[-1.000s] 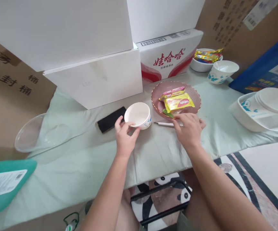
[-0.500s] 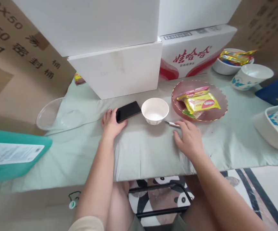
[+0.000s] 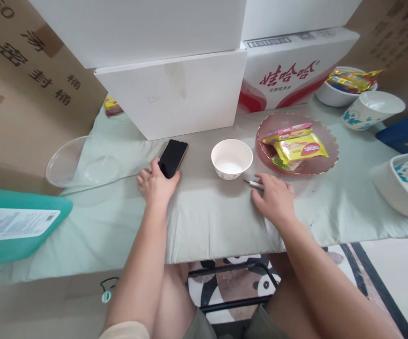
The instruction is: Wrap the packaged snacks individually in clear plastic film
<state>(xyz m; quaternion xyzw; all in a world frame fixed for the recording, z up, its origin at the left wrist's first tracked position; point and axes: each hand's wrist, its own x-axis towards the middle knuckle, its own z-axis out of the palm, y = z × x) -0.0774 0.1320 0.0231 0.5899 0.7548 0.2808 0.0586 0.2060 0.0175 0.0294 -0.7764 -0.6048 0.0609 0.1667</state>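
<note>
My left hand (image 3: 157, 185) holds the lower end of a black smartphone (image 3: 173, 157), which lies screen up on the cloth. Its thumb is at the near right edge of the phone, its fingers along the left. My right hand (image 3: 275, 197) rests on the table with its fingers closed over a slim white pen-like tool (image 3: 255, 184). The tool's dark pointed tip sticks out to the left; whether it is a pen or a craft knife I cannot tell. Between the hands, nearer the right one, stands a white paper bowl (image 3: 231, 160), and no contents show in it.
Behind my right hand sits a pink scalloped dish (image 3: 322, 162) with wrapped snacks (image 3: 301, 148). White cartons (image 3: 175, 99) line the back. Paper cups (image 3: 371, 110) and a bowl of packets (image 3: 336, 96) are at the right. A clear lid (image 3: 66, 165) and a green jug (image 3: 20, 200) stand left.
My left hand has turned the phone from lying slanted sideways to nearly lengthwise, drawing it left, away from the bowl. My right hand stays by the pen-like tool. The view has shifted slightly.
</note>
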